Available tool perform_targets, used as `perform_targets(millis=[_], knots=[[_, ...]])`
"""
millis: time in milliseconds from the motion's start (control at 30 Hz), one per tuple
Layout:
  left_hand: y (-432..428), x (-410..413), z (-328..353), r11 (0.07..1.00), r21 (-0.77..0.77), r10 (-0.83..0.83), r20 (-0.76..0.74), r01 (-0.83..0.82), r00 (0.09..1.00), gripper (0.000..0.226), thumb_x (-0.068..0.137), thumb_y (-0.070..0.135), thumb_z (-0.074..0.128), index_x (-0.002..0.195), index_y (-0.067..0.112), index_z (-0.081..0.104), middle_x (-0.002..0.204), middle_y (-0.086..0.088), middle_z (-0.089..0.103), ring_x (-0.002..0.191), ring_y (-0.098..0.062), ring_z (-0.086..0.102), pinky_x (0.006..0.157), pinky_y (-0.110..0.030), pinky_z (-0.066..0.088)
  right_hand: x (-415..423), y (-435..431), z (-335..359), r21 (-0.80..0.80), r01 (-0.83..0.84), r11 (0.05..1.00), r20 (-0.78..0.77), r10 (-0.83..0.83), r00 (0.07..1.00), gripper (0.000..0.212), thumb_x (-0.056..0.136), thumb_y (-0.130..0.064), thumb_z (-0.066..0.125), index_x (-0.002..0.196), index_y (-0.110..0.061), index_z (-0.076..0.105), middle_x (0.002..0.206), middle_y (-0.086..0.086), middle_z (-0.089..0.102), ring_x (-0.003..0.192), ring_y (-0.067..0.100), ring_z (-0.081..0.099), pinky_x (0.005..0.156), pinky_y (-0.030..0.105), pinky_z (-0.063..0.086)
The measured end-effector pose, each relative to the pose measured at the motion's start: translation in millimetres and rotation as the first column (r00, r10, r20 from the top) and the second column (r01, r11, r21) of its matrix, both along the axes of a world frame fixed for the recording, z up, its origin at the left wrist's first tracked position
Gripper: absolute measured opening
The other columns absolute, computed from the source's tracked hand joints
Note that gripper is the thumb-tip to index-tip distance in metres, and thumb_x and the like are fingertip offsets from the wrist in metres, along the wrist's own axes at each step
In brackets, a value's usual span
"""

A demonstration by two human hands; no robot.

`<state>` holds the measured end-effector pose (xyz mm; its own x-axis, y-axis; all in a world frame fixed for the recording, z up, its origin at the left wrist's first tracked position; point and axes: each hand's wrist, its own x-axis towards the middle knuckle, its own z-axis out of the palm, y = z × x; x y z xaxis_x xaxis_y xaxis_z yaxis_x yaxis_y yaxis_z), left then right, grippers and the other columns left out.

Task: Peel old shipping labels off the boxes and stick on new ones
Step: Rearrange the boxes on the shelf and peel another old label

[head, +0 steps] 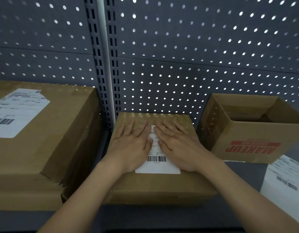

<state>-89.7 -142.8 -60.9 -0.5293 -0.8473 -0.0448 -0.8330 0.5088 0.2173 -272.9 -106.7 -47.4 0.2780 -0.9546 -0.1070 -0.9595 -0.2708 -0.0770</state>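
Label point(158, 167) pressed under straight left fingers point(143, 131), right fingers point(164, 131).

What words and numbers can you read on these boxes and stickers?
"MAKEUP": red letters, upside down, on the open brown cardboard box at right.
White barcode label on the closed middle brown cardboard box: print too small to read.
White label on the large left cardboard box: blurred.
White printed sheet at the right edge: blurred.

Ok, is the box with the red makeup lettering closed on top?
No, the box with red lettering is open on top, and its inside walls show.
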Motion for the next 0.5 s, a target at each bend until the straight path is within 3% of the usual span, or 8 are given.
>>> perform_targets(millis=[100,300,500], knots=[[0,0,-1,1.0,-0.003,0.002,0.008,-0.002,1.0,0.058,0.102,0.048,0.009,0.154,0.03,-0.009,0.16,0.015,-0.015,0.146,-0.014,-0.023,0.12,-0.039,-0.012,0,0,-2,-0.01,-0.002,1.0,-0.004,0.002,1.0,0.063,0.098,-0.045,0.004,0.157,-0.023,0.002,0.164,-0.009,-0.005,0.149,0.007,-0.011,0.122,0.036,-0.006],[0,4,4,1.0,0.01,0.0,-0.034,0.0,0.999,0.064,0.101,0.053,0.014,0.155,0.025,-0.005,0.162,0.009,-0.009,0.148,-0.013,-0.015,0.121,-0.037,-0.008,1,2,3,-0.006,0.019,1.0,0.051,-0.019,0.999,0.057,0.105,-0.042,0.016,0.157,-0.022,0.003,0.164,-0.008,-0.004,0.149,0.006,-0.01,0.123,0.035,-0.005],[2,13,6,0.999,0.01,0.031,0.018,-0.032,0.999,0.069,0.098,0.06,0.01,0.154,0.026,-0.012,0.162,0.009,-0.012,0.148,-0.016,-0.017,0.121,-0.041,-0.007,-5,7,8,-0.05,0.096,0.994,0.08,-0.091,0.993,0.062,0.104,-0.047,0.019,0.157,-0.018,0.004,0.164,-0.004,-0.001,0.15,0.01,-0.003,0.118,0.027,-0.007]])
